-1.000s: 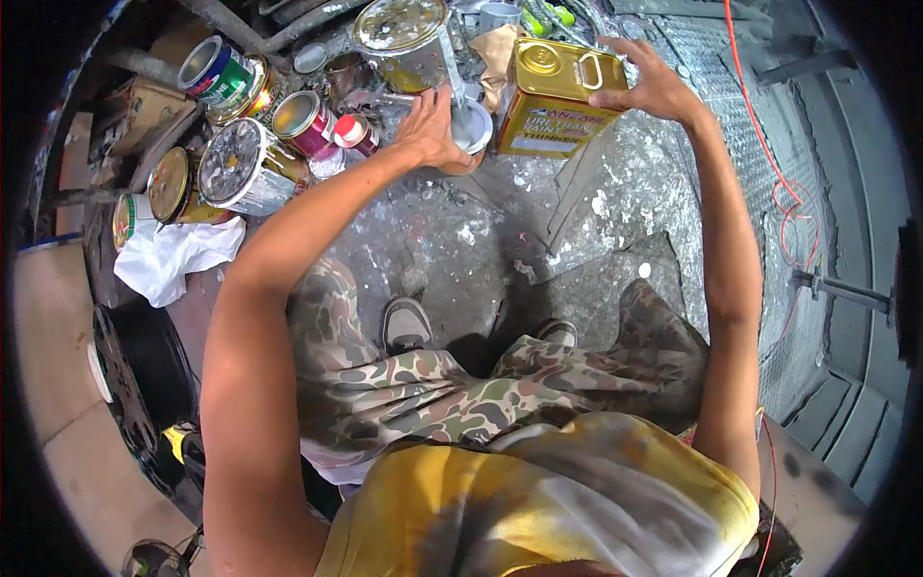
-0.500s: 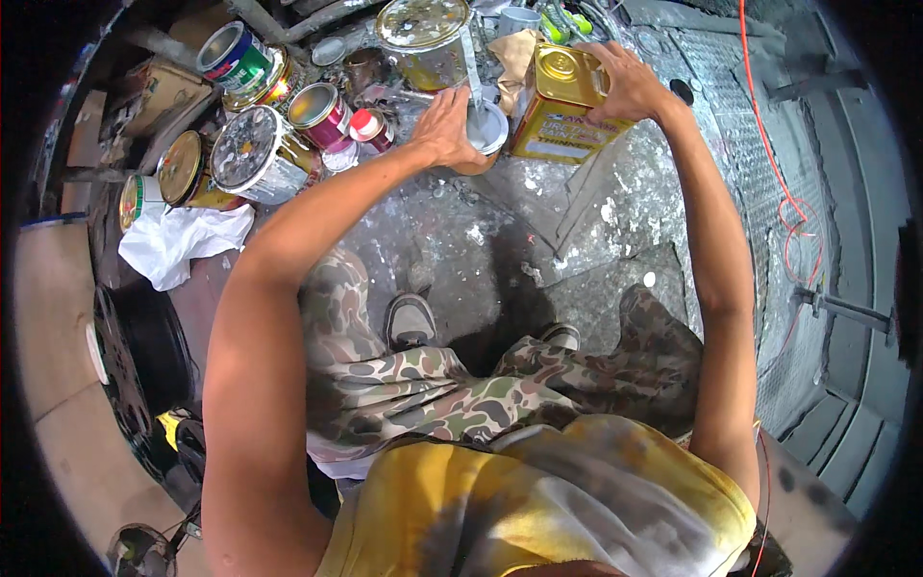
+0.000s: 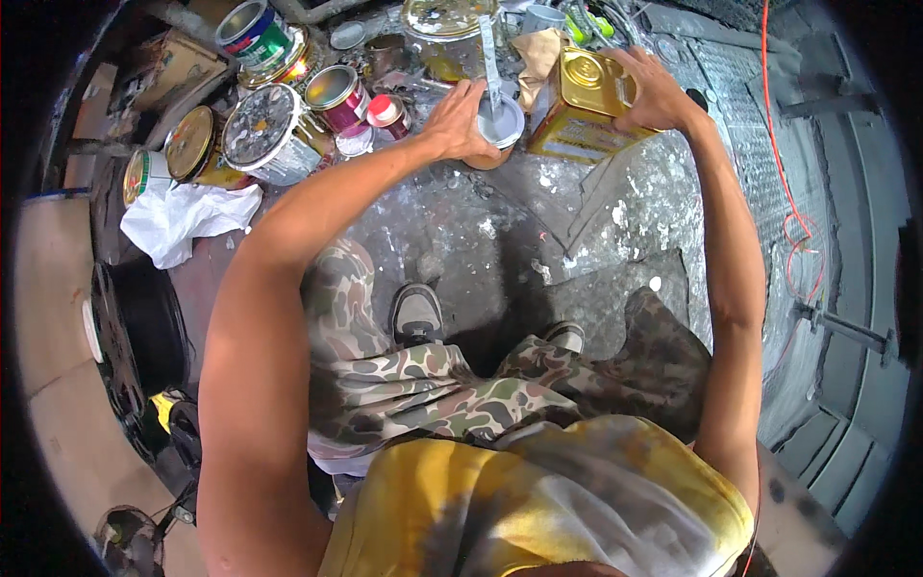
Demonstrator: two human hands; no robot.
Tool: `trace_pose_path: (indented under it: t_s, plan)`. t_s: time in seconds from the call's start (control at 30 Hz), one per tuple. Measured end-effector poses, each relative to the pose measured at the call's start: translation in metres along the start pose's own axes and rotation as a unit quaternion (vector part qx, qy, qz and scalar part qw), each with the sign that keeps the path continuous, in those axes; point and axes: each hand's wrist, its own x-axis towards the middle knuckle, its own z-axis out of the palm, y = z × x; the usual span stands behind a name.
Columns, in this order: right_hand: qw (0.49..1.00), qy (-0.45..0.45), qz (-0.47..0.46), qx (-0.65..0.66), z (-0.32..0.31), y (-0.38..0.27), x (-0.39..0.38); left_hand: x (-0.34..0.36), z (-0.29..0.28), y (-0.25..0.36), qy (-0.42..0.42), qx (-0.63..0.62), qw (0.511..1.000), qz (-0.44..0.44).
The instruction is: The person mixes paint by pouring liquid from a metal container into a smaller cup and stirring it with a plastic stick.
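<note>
My left hand (image 3: 461, 125) grips a small cup (image 3: 501, 130) of pale grey liquid, with a flat stirring stick (image 3: 489, 62) standing up in it. My right hand (image 3: 646, 88) is closed on the top and right side of a gold rectangular tin (image 3: 583, 123), beside its handle, with the tin's round cap facing up. The tin is just right of the cup. Crumpled brown paper (image 3: 531, 58) lies behind them, and a paint-smeared round can (image 3: 450, 19) stands at the back.
Paint cans (image 3: 258, 130), a red-capped bottle (image 3: 383, 123) and crumpled white cloth (image 3: 189, 216) crowd the left and back of the paint-spattered floor (image 3: 481, 236). A red hose (image 3: 772, 106) runs down the right. My shoes (image 3: 415, 310) are below; a black round object (image 3: 144, 327) is at left.
The cup, tin and both hands appear farther right in the picture, along with the surrounding cans, as the view shifts. My hands keep their hold on the cup and the tin.
</note>
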Motion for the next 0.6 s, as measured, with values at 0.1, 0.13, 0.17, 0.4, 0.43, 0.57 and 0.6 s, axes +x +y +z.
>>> trace_pose_path:
  t_s: [0.1,0.13,0.17,0.4,0.43,0.57,0.6]
  plan:
    - [1.0,-0.031,0.005,0.003,-0.007,-0.003,-0.001,-0.003,-0.001,-0.002,0.006,0.002,1.0,0.001]
    - [0.998,-0.058,0.018,0.016,-0.015,-0.011,-0.001,-0.005,-0.002,-0.004,0.004,0.004,1.0,-0.001]
    - [0.999,-0.044,0.005,0.012,-0.015,-0.014,-0.002,-0.008,-0.003,-0.007,0.003,0.006,1.0,-0.003]
    - [0.999,-0.041,0.008,-0.002,-0.037,-0.025,-0.027,-0.011,-0.007,-0.006,-0.005,0.011,1.0,0.013]
    - [0.999,-0.024,0.002,-0.023,-0.036,-0.024,-0.033,-0.011,-0.007,-0.003,-0.009,0.011,1.0,0.014]
    - [0.998,-0.066,0.026,-0.004,-0.043,-0.025,-0.047,-0.011,-0.01,0.007,-0.036,0.004,0.999,0.02]
    - [0.996,-0.081,0.036,-0.002,-0.048,-0.034,-0.05,-0.012,-0.009,0.008,-0.033,0.003,0.999,0.023]
